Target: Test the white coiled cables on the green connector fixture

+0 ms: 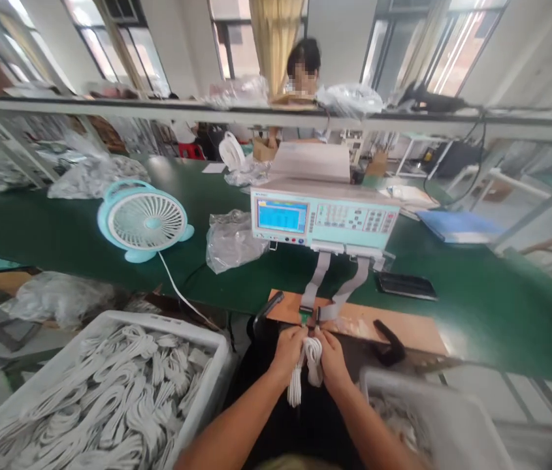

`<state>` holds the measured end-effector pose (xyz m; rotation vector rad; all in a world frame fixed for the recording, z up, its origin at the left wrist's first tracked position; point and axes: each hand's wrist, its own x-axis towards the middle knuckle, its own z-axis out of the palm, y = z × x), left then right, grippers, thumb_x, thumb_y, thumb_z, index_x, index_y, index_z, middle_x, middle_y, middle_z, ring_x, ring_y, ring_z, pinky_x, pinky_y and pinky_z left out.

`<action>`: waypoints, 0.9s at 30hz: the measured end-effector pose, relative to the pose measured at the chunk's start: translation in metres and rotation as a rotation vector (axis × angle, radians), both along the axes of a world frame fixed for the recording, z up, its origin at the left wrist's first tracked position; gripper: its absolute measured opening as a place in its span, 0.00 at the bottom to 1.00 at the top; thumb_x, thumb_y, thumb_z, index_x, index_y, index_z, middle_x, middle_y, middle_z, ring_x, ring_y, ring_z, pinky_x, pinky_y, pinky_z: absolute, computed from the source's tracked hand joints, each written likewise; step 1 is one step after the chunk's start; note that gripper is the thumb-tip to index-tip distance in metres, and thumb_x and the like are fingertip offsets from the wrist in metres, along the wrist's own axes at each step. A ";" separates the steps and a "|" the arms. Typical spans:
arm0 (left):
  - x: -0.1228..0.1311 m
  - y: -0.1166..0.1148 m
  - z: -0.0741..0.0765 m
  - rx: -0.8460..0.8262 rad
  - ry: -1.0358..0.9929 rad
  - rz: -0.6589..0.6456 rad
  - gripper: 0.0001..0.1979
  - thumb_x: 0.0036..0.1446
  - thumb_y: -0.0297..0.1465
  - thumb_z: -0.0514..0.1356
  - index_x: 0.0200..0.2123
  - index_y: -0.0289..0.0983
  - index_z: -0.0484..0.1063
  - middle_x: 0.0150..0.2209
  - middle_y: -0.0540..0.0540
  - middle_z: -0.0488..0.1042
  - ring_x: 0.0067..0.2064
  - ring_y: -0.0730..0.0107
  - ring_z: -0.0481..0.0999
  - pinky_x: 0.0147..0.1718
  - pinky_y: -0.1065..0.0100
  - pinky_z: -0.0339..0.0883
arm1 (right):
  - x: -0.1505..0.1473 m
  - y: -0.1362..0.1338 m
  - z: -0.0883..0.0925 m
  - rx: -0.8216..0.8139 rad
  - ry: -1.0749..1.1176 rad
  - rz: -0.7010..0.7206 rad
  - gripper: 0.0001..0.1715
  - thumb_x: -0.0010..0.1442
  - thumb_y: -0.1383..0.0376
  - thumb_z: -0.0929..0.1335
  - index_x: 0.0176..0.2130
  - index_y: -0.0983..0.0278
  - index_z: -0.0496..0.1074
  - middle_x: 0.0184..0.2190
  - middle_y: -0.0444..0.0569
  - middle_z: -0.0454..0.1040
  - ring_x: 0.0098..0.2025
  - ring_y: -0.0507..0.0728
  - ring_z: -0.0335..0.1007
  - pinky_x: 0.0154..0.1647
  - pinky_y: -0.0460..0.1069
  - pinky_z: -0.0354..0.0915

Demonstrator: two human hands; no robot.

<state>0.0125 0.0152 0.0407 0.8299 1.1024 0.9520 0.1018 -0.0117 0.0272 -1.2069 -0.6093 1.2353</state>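
My left hand (287,350) and my right hand (332,356) are close together at the bench's front edge. Between them hangs a folded bundle of white cable (311,356), with its ends pinched in my fingers. Just beyond the fingertips are a small green circuit board (304,318) and dark connectors, touching or nearly touching the cable ends. Two grey ribbon cables (315,282) run from these up to a tester (324,219) with a lit blue screen. An orange-brown board (378,320) lies under the connectors. The exact contact at the cable ends is hidden by my fingers.
A white crate (207,333) full of bundled cables stands at left, and a second white bin (442,418) at right. On the green bench (491,294) are a blue fan (151,222), a plastic bag (231,240), a dark phone (406,285) and a blue folder (459,225). A person sits opposite.
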 end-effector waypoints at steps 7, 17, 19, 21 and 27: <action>-0.013 -0.036 0.006 -0.255 -0.149 -0.125 0.20 0.46 0.49 0.58 0.29 0.36 0.66 0.18 0.56 0.58 0.16 0.80 0.59 0.14 0.77 0.49 | 0.055 -0.051 0.012 -0.094 -0.468 0.286 0.18 0.54 0.53 0.62 0.22 0.63 0.61 0.18 0.40 0.59 0.22 0.50 0.55 0.24 0.45 0.53; 0.010 -0.057 -0.007 -0.156 -0.013 -0.142 0.18 0.51 0.48 0.54 0.29 0.38 0.62 0.20 0.56 0.57 0.20 0.79 0.59 0.19 0.75 0.55 | 0.055 -0.088 0.026 -0.002 -1.159 0.439 0.09 0.59 0.60 0.61 0.35 0.61 0.68 0.29 0.47 0.68 0.31 0.54 0.65 0.33 0.47 0.58; 0.012 -0.059 -0.004 -0.012 0.101 -0.129 0.15 0.52 0.44 0.54 0.27 0.37 0.62 0.23 0.54 0.59 0.25 0.77 0.61 0.26 0.74 0.58 | 0.035 -0.080 0.022 0.070 -1.125 0.397 0.09 0.60 0.64 0.60 0.34 0.62 0.67 0.28 0.47 0.68 0.31 0.54 0.64 0.33 0.47 0.58; 0.008 -0.061 -0.001 0.104 0.215 -0.126 0.11 0.52 0.39 0.56 0.28 0.37 0.63 0.27 0.52 0.61 0.31 0.74 0.63 0.32 0.73 0.59 | 0.025 -0.073 0.017 0.112 -1.125 0.351 0.10 0.60 0.66 0.58 0.32 0.62 0.67 0.27 0.47 0.67 0.29 0.54 0.63 0.32 0.47 0.57; -0.012 -0.056 -0.002 0.319 0.413 -0.113 0.08 0.51 0.34 0.57 0.35 0.37 0.66 0.33 0.48 0.65 0.36 0.69 0.66 0.37 0.69 0.61 | 0.026 -0.056 0.008 0.181 -0.994 0.277 0.11 0.60 0.65 0.58 0.31 0.62 0.66 0.26 0.46 0.66 0.28 0.53 0.61 0.31 0.47 0.56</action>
